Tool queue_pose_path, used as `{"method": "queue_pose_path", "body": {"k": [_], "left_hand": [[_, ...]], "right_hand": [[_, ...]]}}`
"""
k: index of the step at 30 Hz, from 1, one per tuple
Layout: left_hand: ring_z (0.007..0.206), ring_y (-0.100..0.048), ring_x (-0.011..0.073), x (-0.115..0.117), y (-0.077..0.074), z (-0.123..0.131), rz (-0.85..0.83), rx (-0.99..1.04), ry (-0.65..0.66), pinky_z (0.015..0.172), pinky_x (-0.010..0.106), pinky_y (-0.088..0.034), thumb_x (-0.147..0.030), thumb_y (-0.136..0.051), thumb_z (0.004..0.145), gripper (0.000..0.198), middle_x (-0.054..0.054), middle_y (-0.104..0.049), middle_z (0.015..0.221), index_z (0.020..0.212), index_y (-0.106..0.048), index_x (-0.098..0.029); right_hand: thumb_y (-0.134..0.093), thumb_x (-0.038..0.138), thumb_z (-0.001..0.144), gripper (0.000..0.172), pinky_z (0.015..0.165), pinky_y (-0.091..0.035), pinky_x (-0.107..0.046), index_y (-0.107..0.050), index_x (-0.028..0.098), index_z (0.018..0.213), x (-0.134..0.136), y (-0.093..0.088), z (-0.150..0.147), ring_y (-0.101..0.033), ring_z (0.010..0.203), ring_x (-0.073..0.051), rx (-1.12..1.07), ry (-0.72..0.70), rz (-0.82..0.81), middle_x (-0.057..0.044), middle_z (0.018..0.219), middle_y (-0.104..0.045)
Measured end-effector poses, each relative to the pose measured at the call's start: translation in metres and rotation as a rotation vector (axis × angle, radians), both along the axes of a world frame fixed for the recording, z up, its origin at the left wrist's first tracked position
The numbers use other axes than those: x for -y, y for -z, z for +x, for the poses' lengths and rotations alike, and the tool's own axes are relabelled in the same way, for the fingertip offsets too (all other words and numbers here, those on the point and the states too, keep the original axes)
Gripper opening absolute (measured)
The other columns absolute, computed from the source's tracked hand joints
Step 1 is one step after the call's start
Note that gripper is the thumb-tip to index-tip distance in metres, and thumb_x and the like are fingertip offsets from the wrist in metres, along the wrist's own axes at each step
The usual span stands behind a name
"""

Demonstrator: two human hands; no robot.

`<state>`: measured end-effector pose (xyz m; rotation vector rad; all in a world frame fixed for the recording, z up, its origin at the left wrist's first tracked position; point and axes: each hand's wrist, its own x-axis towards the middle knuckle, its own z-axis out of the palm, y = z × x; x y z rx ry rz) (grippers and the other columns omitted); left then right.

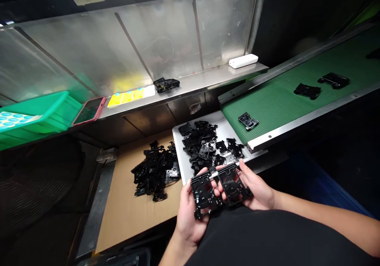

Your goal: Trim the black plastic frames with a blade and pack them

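My left hand [190, 214] grips a black plastic frame part [204, 194] with cut-outs, its thumb along the left edge. A similar black plastic frame part [233, 185] is held in my right hand [259, 189]. Both parts are side by side, tilted toward me, in front of my dark shirt. Fingers of both hands show behind and between them. Just beyond, a white tray [181, 155] holds a heap of black plastic parts [198, 139]. Another pile of black parts [156, 167] lies on a cardboard sheet [118, 206] left of the tray.
A green conveyor belt [276, 111] at right carries several black parts. On the metal shelf [204, 80] are a white power bank-like block [243, 61], stacked black parts [166, 84], yellow labels [126, 97] and a red-edged phone [89, 111]. A green bin [56, 111] stands at far left.
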<state>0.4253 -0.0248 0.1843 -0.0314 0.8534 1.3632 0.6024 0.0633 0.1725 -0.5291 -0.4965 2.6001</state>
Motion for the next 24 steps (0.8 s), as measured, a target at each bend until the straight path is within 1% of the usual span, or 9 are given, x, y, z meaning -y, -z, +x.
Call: {"method": "queue_pose_path", "body": {"k": [3,6,10,12,15,20,24], "left_hand": [[0.066,-0.067,0.0126,0.002,0.0,-0.004,0.018,-0.006,0.005,0.041,0.013,-0.039,-0.045,-0.044,0.1,0.046,0.01,-0.072,0.094,0.14,-0.053,-0.026],[0.068,-0.068,0.013,0.003,0.0,-0.009,0.032,-0.014,0.017,0.04,0.011,-0.036,-0.045,-0.043,0.1,0.047,0.011,-0.071,0.092,0.141,-0.053,-0.025],[0.07,-0.07,0.0146,0.005,0.001,-0.016,0.019,-0.011,0.013,0.043,0.013,-0.042,-0.045,-0.047,0.098,0.048,0.011,-0.072,0.094,0.141,-0.053,-0.024],[0.069,-0.07,0.0141,0.006,0.001,-0.019,-0.004,-0.004,-0.001,0.044,0.013,-0.043,-0.045,-0.05,0.097,0.049,0.011,-0.072,0.096,0.142,-0.053,-0.025],[0.067,-0.069,0.0129,0.008,0.0,-0.024,-0.028,0.006,-0.006,0.042,0.012,-0.04,-0.044,-0.054,0.096,0.05,0.011,-0.072,0.097,0.142,-0.054,-0.025],[0.071,-0.071,0.0163,0.01,-0.002,-0.031,-0.052,0.008,-0.002,0.043,0.014,-0.043,-0.044,-0.052,0.096,0.051,0.01,-0.072,0.093,0.142,-0.054,-0.023],[0.07,-0.07,0.0161,0.011,-0.001,-0.036,-0.062,0.006,0.007,0.044,0.016,-0.044,-0.045,-0.052,0.096,0.051,0.01,-0.072,0.093,0.141,-0.056,-0.023]], "right_hand": [[-0.014,0.059,0.106,0.067,0.083,-0.056,-0.034,-0.05,0.012,0.138,0.001,0.0,-0.005,-0.076,0.085,-0.021,0.001,-0.003,-0.01,-0.019,0.109,-0.075],[-0.015,0.06,0.106,0.067,0.083,-0.056,-0.034,-0.05,0.013,0.138,0.003,0.001,-0.009,-0.076,0.083,-0.021,0.003,-0.01,-0.01,-0.016,0.105,-0.076],[-0.019,0.064,0.104,0.069,0.081,-0.055,-0.034,-0.05,0.014,0.139,0.005,0.003,-0.014,-0.076,0.082,-0.023,0.019,-0.009,0.0,-0.014,0.097,-0.076],[-0.02,0.065,0.103,0.069,0.082,-0.054,-0.035,-0.05,0.015,0.14,0.006,0.005,-0.017,-0.076,0.082,-0.023,0.028,-0.003,-0.003,-0.014,0.098,-0.076],[-0.018,0.065,0.103,0.071,0.084,-0.054,-0.036,-0.048,0.014,0.142,0.008,0.008,-0.022,-0.076,0.085,-0.023,0.025,-0.001,-0.006,-0.015,0.104,-0.076],[-0.017,0.062,0.105,0.069,0.084,-0.055,-0.035,-0.046,0.013,0.143,0.013,0.008,-0.03,-0.076,0.085,-0.022,0.008,0.005,-0.022,-0.019,0.109,-0.075],[-0.017,0.062,0.104,0.068,0.084,-0.056,-0.035,-0.051,0.015,0.138,0.018,0.008,-0.035,-0.076,0.083,-0.022,0.011,0.024,-0.042,-0.018,0.105,-0.076]]}}
